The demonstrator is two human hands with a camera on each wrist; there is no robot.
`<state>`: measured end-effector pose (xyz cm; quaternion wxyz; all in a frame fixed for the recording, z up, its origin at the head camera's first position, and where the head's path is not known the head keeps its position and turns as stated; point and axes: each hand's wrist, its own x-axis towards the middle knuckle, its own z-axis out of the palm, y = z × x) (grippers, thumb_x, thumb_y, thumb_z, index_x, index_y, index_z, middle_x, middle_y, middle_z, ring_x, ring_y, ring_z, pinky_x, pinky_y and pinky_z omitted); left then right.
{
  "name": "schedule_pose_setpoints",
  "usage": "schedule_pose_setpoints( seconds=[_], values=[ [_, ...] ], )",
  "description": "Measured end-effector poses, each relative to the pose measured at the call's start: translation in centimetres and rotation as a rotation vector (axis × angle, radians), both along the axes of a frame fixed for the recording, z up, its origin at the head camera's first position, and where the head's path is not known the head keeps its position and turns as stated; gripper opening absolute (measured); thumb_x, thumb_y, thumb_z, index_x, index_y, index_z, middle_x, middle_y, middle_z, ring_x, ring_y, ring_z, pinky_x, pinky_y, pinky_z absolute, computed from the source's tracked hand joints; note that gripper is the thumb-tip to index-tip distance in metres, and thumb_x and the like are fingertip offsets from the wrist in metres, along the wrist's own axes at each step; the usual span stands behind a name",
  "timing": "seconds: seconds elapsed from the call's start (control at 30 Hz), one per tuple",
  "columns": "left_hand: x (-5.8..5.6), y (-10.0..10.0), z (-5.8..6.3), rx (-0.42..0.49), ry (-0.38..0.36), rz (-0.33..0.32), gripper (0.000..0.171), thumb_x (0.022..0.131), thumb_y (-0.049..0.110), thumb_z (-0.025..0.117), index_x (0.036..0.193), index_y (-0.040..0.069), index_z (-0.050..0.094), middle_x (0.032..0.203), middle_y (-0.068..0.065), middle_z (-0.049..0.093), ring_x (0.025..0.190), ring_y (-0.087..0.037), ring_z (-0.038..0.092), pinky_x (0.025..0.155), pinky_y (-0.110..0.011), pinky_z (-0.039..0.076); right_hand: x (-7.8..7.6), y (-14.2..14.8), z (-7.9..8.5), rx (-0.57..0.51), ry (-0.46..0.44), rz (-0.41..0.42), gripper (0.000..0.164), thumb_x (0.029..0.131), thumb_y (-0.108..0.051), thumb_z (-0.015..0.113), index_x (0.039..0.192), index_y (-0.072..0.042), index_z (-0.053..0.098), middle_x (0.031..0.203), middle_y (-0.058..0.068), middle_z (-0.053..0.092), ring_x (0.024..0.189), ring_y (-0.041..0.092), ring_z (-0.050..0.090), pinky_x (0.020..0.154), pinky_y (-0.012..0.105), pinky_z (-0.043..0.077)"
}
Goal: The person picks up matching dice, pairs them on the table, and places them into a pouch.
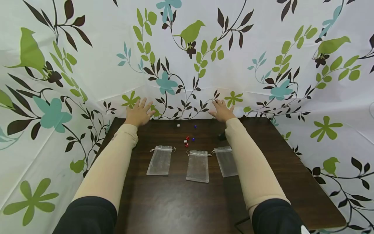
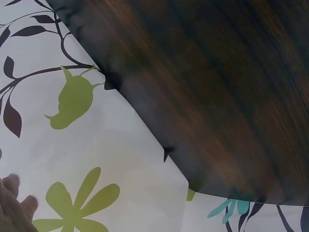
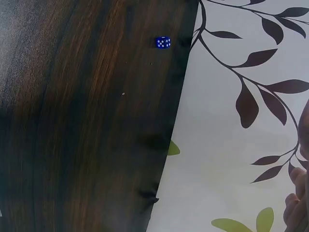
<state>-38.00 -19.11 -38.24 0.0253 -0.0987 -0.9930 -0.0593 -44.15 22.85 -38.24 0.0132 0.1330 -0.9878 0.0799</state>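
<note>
My left hand (image 1: 138, 112) is stretched out over the table's far edge with fingers spread, holding nothing. Only its fingertips show at the lower left of the left wrist view. My right hand (image 1: 222, 111) reaches out likewise on the other side, fingers extended and nothing held. Between and below the hands lie small dice: a white die (image 1: 178, 125) and a blue die (image 3: 163, 42) near the far edge, then a cluster with a red die (image 1: 186, 145), a white die (image 1: 185, 141) and a blue die (image 1: 193, 139).
Three sheer drawstring bags lie flat on the dark wooden table (image 1: 157, 204): a left bag (image 1: 160, 161), a middle bag (image 1: 197, 166) and a right bag (image 1: 225, 161), partly covered by the right forearm. A patterned cloth (image 1: 99, 65) hangs behind. A black cable (image 1: 240, 223) shows near the front.
</note>
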Motion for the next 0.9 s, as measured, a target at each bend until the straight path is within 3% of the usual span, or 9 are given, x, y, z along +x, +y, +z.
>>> schedule_pose_setpoints(
  seconds=[0.2, 0.37, 0.5, 0.6, 0.73, 0.83, 0.9],
  values=[
    [0.4, -0.1, -0.4, -0.016, -0.027, 0.006, 0.064, 0.110, 0.049, 0.031, 0.163, 0.017, 0.019, 0.166, -0.019, 0.019, 0.149, -0.046, 0.022, 0.108, -0.077, 0.018, 0.0, -0.7, -0.2, -0.005, 0.020, 0.045, 0.070, 0.106, -0.048, 0.048, 0.162, -0.013, 0.024, 0.168, 0.015, 0.014, 0.155, 0.036, 0.006, 0.110, 0.076, -0.001],
    [0.4, -0.2, -1.2, 0.060, -0.068, -0.045, 0.058, 0.108, 0.035, 0.046, 0.157, 0.007, 0.033, 0.156, -0.027, 0.037, 0.139, -0.050, 0.037, 0.107, -0.069, 0.032, 0.6, -1.5, -0.7, -0.016, 0.082, 0.062, 0.065, 0.106, -0.045, 0.049, 0.158, -0.009, 0.033, 0.166, 0.016, 0.022, 0.154, 0.035, 0.015, 0.115, 0.070, 0.005],
    [0.4, -0.6, -1.9, 0.115, -0.068, -0.088, 0.045, 0.106, 0.027, 0.050, 0.143, 0.001, 0.050, 0.138, -0.027, 0.056, 0.128, -0.046, 0.052, 0.104, -0.061, 0.040, 1.6, -3.8, -1.4, -0.098, 0.145, 0.084, 0.052, 0.107, -0.034, 0.052, 0.150, -0.005, 0.047, 0.157, 0.016, 0.041, 0.144, 0.034, 0.038, 0.116, 0.056, 0.027],
    [1.0, -0.9, -2.2, 0.148, -0.101, -0.073, 0.035, 0.105, 0.028, 0.051, 0.126, 0.001, 0.059, 0.122, -0.023, 0.065, 0.113, -0.043, 0.060, 0.095, -0.061, 0.045, 2.9, -6.4, -2.1, -0.144, 0.167, 0.092, 0.036, 0.108, -0.029, 0.052, 0.134, -0.005, 0.060, 0.133, 0.013, 0.063, 0.120, 0.030, 0.061, 0.100, 0.047, 0.048],
    [2.6, -0.8, -2.1, 0.161, -0.261, -0.045, 0.034, 0.106, 0.032, 0.051, 0.115, 0.001, 0.063, 0.107, -0.017, 0.068, 0.096, -0.036, 0.064, 0.084, -0.057, 0.049, 5.5, -10.1, -3.1, -0.174, 0.071, 0.096, 0.023, 0.106, -0.028, 0.054, 0.103, -0.009, 0.067, 0.092, 0.006, 0.066, 0.080, 0.022, 0.062, 0.073, 0.039, 0.052],
    [4.0, -0.1, -2.1, 0.145, -0.425, -0.064, 0.040, 0.107, 0.030, 0.051, 0.114, -0.006, 0.066, 0.100, -0.017, 0.071, 0.090, -0.033, 0.068, 0.086, -0.052, 0.052, 7.9, -12.3, -4.0, -0.209, -0.109, 0.131, 0.028, 0.105, -0.028, 0.056, 0.094, -0.006, 0.069, 0.078, 0.004, 0.062, 0.066, 0.018, 0.056, 0.063, 0.035, 0.048],
    [5.0, 0.4, -2.5, 0.132, -0.497, -0.054, 0.041, 0.107, 0.028, 0.052, 0.108, -0.010, 0.069, 0.094, -0.017, 0.073, 0.089, -0.032, 0.070, 0.089, -0.052, 0.052, 9.6, -13.5, -4.7, -0.251, -0.258, 0.169, 0.030, 0.105, -0.026, 0.058, 0.094, -0.003, 0.073, 0.074, 0.003, 0.064, 0.061, 0.016, 0.059, 0.059, 0.033, 0.050]
  ],
)
